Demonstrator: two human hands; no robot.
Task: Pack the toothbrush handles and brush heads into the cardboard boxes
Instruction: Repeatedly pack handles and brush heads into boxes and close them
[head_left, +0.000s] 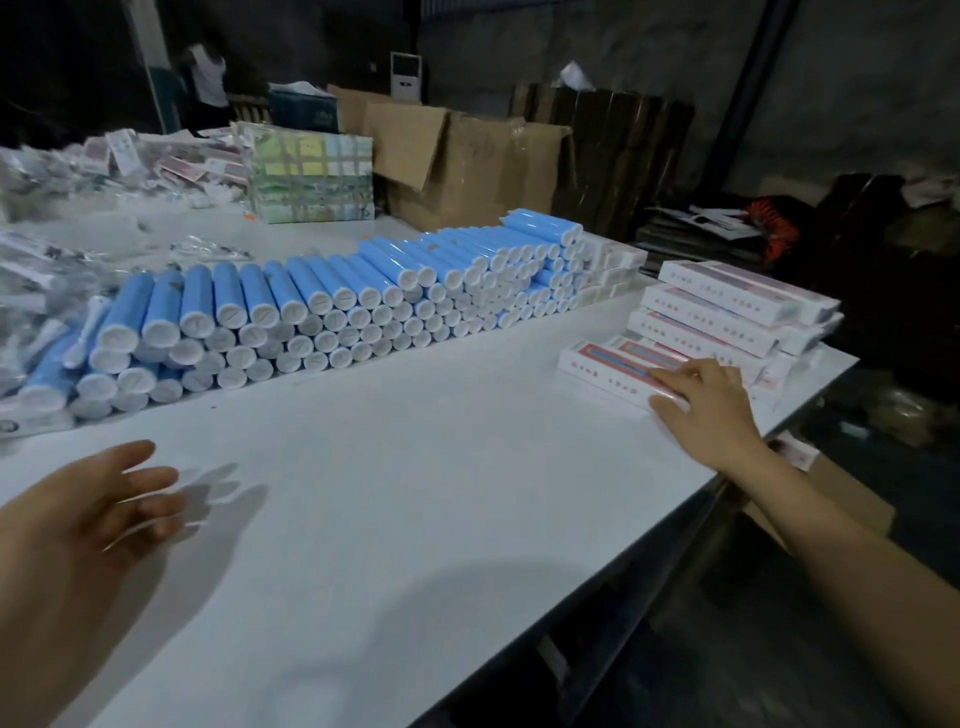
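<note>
Right hand (701, 395) on a box, left hand (98, 499) free over the table (415, 467).

Fingers lie on the nearest flat box (618, 366), likely to draw it off the stack (737, 306) by the right edge; left fingers spread, holding nothing. Handles (322, 312) piled behind, bagged heads (47, 270) at left; bare middle gives room.

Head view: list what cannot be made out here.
- Print on the white boxes: too small and soft to read.
- The box end under the right hand: covered by the fingers, so open or closed cannot be told.
- Left hand: motion-blurred, forearm cut off by the left edge.
- Clear bags at the left: glare and blur hide the contents.
- Lower blue handles: buried under the upper rows of the stack.
- Background beyond the table: too dark.
</note>
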